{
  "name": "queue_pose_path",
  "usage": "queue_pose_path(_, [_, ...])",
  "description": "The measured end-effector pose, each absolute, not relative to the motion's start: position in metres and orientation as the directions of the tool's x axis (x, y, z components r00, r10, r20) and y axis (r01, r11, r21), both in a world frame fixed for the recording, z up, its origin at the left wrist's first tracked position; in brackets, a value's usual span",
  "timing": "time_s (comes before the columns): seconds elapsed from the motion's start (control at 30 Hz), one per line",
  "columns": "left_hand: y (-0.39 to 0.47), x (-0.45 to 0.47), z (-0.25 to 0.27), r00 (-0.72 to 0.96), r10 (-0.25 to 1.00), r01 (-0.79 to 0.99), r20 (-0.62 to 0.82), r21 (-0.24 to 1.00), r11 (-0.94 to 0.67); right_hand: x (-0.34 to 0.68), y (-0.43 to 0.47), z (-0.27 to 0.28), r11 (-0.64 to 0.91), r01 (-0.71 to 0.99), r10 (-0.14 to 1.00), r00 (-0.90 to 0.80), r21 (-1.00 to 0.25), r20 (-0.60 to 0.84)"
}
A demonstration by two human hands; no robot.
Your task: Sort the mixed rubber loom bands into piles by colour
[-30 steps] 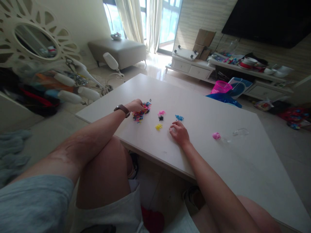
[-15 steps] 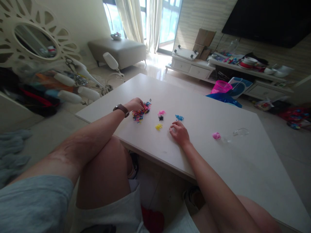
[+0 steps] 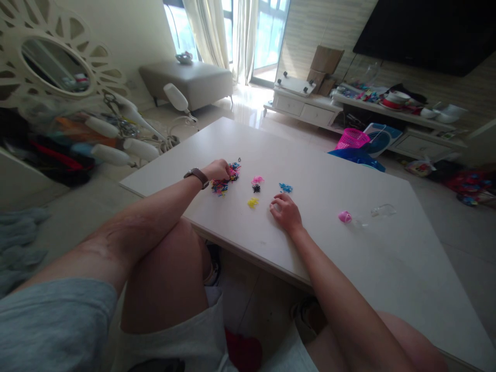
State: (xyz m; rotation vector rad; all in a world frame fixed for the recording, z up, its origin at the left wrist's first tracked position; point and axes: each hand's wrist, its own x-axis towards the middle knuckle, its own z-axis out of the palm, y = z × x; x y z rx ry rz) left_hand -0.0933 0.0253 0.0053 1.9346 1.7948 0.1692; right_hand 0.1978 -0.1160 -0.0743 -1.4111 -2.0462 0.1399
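Apparently partway: a pink pile, black pile, yellow pile and blue pile lie on the table, larger mixed heap remains, left hand bent over it, hold impossible to tell, right hand loosely curled, nothing visibly gripped

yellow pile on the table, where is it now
In the head view, the yellow pile lies left of the right hand, just on the near side of the black pile.

The person wears a grey-blue shirt with a short, hemmed sleeve, pale shorts, a brown-strapped watch and dark shoes with pale trim.
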Motion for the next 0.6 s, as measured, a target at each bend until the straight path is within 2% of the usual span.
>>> queue_pose_path(0.17, [0.0251,-0.0943,0.0070,0.151,0.962,0.902,-0.226,0.429,-0.040,0.1974,-0.1158,-0.0744,0.418,0.803,0.869,-0.216,-0.425,0.445])
queue_pose_path(0.6, [0.0288,-0.1019,0.0123,0.093,0.969,0.901,-0.231,0.433,0.017,0.1976,-0.1156,-0.0737,0.422,0.801,0.869,-0.224,-0.426,0.440])
